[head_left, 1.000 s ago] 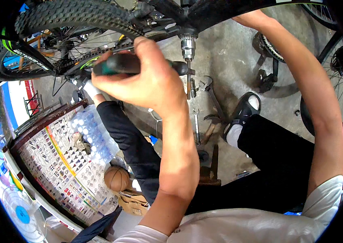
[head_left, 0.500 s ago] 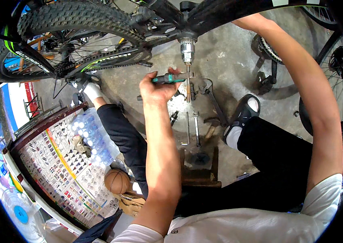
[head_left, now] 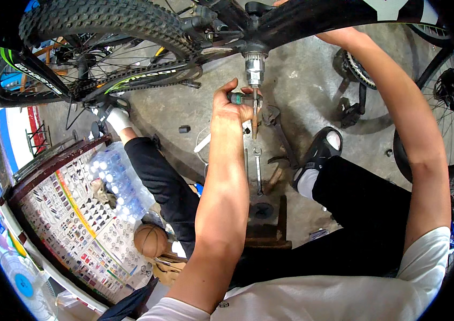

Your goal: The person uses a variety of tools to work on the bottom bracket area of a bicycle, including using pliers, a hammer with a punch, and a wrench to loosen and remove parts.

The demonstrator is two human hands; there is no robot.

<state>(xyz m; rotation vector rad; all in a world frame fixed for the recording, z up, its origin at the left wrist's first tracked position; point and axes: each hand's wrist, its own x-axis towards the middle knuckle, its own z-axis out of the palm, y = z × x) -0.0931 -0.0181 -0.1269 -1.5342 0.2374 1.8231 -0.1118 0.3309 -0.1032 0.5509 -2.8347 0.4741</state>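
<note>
Screwdriver (head_left: 240, 98) with the green-black handle is being gripped tight in the left hand (head_left: 231, 105), right under the threaded metal spindle (head_left: 254, 68) sticking down out of the bike frame (head_left: 312, 18). Its shaft is being pointed at that spindle, though actual contact can't be made out. The right hand (head_left: 339, 36) is being pressed up against the frame, but its grip is mostly hidden, so can't tell. Wrenches (head_left: 259, 171) are being left lying on the concrete floor (head_left: 302, 101) below, and the knobby rear tyre (head_left: 104, 21) is hanging off to the left.
</note>
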